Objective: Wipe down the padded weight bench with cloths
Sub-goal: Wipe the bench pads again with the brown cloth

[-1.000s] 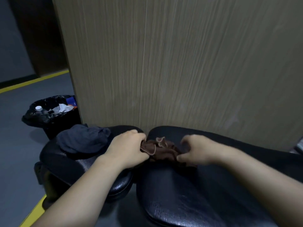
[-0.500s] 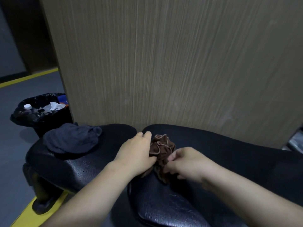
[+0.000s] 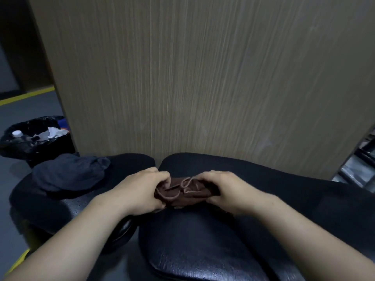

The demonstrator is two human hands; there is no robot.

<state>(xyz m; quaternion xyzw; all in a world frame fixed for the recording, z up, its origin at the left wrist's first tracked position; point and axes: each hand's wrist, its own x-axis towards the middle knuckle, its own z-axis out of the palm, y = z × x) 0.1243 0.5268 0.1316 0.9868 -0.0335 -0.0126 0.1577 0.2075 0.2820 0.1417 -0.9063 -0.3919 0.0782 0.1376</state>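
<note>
Ahead of me stands the wood-grain panel (image 3: 203, 78), and up against its foot the padded weight bench (image 3: 203, 250), black and faintly shiny, its two cushions split by a gap; this is my desk for the job. On the left cushion lies a dark blue cloth (image 3: 69, 173), loose and untouched, with a lined rubbish bin (image 3: 34, 136) on the floor beyond it. Smallest is the brown cloth (image 3: 182, 192), bunched low over the right cushion near the gap, between both hands. My left hand (image 3: 142, 189) has a closed grip on its left end, my right hand (image 3: 225, 188) a closed grip on the right end. I judge it light, limp and not slippery; it should fold into a pad, best held by its stitched hem so no corner trails.
</note>
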